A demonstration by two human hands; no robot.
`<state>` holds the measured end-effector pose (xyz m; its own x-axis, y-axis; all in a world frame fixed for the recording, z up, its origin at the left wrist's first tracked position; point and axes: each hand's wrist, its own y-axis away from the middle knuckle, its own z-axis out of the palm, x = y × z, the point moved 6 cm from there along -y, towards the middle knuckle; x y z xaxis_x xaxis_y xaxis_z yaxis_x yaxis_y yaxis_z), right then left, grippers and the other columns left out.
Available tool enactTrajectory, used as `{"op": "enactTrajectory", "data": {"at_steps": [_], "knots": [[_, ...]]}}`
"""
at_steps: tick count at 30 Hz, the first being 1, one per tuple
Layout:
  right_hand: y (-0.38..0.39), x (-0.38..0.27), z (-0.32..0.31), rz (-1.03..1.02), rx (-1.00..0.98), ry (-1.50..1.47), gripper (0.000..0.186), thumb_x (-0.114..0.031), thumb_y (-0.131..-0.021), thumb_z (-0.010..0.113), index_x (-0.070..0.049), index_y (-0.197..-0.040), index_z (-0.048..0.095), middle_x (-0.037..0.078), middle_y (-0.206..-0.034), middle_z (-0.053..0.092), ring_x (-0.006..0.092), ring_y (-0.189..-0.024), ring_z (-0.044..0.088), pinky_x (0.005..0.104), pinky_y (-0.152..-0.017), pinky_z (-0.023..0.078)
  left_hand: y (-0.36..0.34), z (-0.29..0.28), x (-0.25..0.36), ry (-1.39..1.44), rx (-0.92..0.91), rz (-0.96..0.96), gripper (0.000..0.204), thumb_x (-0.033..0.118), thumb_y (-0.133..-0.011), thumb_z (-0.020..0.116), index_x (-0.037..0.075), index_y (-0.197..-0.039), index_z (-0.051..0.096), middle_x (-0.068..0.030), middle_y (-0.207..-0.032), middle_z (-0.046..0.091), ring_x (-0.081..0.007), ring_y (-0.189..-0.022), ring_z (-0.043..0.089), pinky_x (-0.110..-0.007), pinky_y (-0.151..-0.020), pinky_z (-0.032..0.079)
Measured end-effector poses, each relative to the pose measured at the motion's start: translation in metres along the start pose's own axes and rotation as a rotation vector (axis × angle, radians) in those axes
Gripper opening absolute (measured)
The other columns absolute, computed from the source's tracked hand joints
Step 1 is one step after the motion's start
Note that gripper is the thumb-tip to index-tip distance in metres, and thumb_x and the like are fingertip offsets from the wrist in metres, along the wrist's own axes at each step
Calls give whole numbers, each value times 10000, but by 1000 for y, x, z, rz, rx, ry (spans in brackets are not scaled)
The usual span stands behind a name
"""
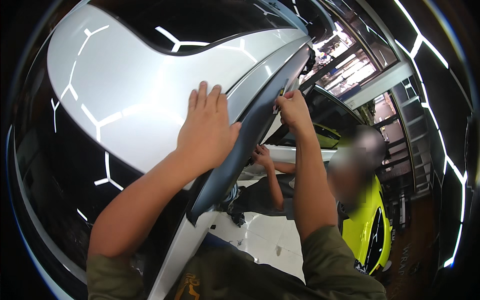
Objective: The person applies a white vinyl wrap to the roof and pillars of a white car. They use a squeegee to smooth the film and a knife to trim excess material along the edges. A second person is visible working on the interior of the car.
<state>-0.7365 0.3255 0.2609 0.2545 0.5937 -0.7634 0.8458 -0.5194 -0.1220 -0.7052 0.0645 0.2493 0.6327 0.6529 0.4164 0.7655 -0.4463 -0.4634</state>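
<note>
My left hand (207,130) lies palm down, fingers straight, on the glossy white car panel (125,75), its thumb at the seam beside a long blue-grey strip (260,117). My right hand (292,112) is closed on a small slim tool (281,95) with yellow on it, perhaps a blade, held against the strip's right edge. The strip runs from upper right to lower left, with an uneven lower end near my left forearm. Dark glossy surfaces border the white panel.
A co-worker (270,195) crouches below on the right, both hands near the strip's underside. Behind are a white car door (282,152) with dark windows, a lime-yellow car (370,230), a tiled floor (265,235) and windows.
</note>
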Motion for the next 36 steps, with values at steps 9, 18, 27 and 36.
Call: {"op": "enactTrajectory", "data": {"at_steps": [9, 18, 27, 36], "knots": [[132, -33, 19, -21, -59, -64, 304, -162, -826, 598, 28, -1029, 477, 124, -737, 635, 206, -622, 610, 336, -563, 482, 1, -6, -6, -75, 64, -16, 630, 338, -931, 561, -121, -1336, 409, -291, -1438, 395, -447, -1410, 270, -516, -1179, 186], [236, -33, 44, -23, -91, -167, 305, -110, -825, 586, 40, -1052, 448, 139, -711, 645, 207, -650, 636, 337, -615, 491, 9, -35, -10, 382, 212, -76, 354, 240, -893, 550, -81, -997, 655, -272, -1077, 651, -371, -1100, 585, -452, -998, 409], [318, -34, 60, -81, -134, -115, 356, -133, -802, 595, 23, -1065, 412, 174, -698, 630, 324, -680, 657, 403, -688, 507, 129, -69, 1, 300, -125, 447, 267, 45, -819, 574, -18, -1070, 639, -229, -1175, 616, -374, -1144, 568, -428, -1020, 432], [364, -47, 64, -166, -130, -3, 288, -74, -818, 560, 28, -1038, 404, 139, -622, 591, 236, -572, 586, 368, -595, 459, 180, -84, 14, -70, -28, 639, 272, 32, -822, 597, 0, -1089, 637, -153, -1204, 603, -302, -1114, 592, -394, -955, 470]]}}
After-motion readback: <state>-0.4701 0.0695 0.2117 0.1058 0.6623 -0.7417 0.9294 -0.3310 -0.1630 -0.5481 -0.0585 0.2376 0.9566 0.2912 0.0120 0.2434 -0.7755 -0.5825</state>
